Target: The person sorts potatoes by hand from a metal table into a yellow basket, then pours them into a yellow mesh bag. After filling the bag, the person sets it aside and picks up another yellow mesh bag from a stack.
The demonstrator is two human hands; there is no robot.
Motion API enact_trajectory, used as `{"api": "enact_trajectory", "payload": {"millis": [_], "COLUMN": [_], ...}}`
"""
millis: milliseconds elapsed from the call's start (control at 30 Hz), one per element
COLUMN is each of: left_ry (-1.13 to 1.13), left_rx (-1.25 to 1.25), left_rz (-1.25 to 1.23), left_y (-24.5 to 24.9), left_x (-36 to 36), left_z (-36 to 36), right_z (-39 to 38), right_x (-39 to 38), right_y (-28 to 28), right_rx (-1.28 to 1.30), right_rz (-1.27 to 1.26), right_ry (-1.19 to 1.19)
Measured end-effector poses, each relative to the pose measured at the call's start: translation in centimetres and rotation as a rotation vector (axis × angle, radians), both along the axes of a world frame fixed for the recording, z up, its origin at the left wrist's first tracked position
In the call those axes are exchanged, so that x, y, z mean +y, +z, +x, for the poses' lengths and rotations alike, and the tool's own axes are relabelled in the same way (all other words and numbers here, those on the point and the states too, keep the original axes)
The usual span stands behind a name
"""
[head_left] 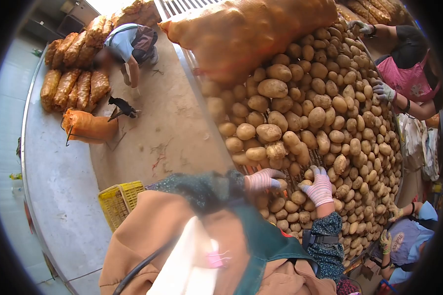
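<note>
A wide bed of loose brown potatoes spreads in front of me on a slatted surface. My left hand, in a pink-and-white striped glove, reaches in from the near edge with its fingers curved around a potato. To its right, my right hand wears a matching glove. Its thumb and fingers are apart, palm down over the potatoes, touching a small potato. Between my hands some slats show. One potato with a rough, broken-looking surface lies just beyond my left hand.
A large full orange mesh sack lies across the far potatoes. Gloved co-workers' hands reach in from the right side. At left, a person bends near stacked sacks. A yellow crate stands beside me.
</note>
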State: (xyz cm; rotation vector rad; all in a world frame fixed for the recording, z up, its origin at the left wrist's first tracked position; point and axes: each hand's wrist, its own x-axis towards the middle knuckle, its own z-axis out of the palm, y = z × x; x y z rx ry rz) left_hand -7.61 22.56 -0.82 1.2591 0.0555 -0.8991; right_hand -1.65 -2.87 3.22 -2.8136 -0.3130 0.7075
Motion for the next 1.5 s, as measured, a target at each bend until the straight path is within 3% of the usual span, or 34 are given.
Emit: {"api": "enact_trajectory", "payload": {"millis": [167,200,300,533,1033,1333,1500], "left_ry": [-0.002,-0.004,-0.003,-0.021,-0.045,-0.018,-0.03], "left_rx": [-0.002,-0.007,-0.014,-0.025,-0.059,-0.097,-0.077], "left_rz": [0.007,0.005,0.022,0.049,0.075,0.05,0.039], "left_y": [-0.3,-0.3,-0.4,-0.2,-1.4,-1.2,-0.8], "left_x": [-0.1,-0.1,-0.1,0.0,-0.1,-0.1,-0.1], "left_z": [0.0,0.0,-0.1,0.0,0.0,-0.1,0.1], "right_z": [-3.2,-3.4,-5.3,-6.8,-7.5,-8.2,-8.3], "right_x": [2.8,3.4,2.7,1.0,1.3,0.4,-0.2], "right_y": [1.2,1.5,-0.9,-3.3,-2.4,-3.4,-4.9], "right_rx": [-0.122,-0.027,-0.197,-0.348,-0.29,-0.407,-0.374], "right_rz": [-0.243,-0.291,-0.293,-0.134,-0.057,0.08,0.035], "right_ry": [0.065,0.026,0.079,0.091,0.011,0.012,0.025]}}
